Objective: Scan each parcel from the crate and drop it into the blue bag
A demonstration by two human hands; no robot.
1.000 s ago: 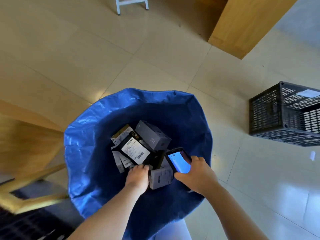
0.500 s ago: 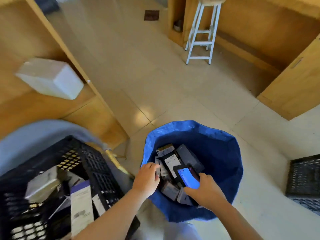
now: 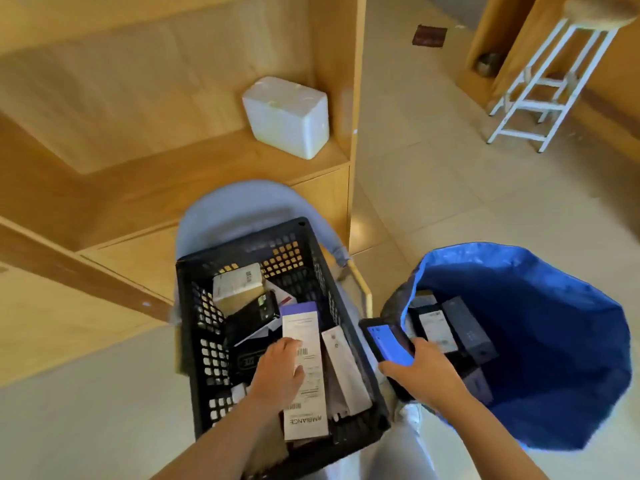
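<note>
A black plastic crate stands on a pale blue chair and holds several parcels. My left hand reaches into it and lies on a long white parcel with a purple end and barcode labels; whether the fingers grip it I cannot tell. My right hand holds a handheld scanner with a lit blue screen between the crate and the blue bag. The bag stands open on the floor at the right, with several dark boxed parcels inside.
A white foam box sits on a wooden shelf unit behind the crate. A white stool stands at the far right beside more wooden furniture. Pale floor tiles lie between them.
My view swung left from the bag to the crate. My left hand left the bag and reached onto the white parcel in the crate. My right hand kept the scanner.
</note>
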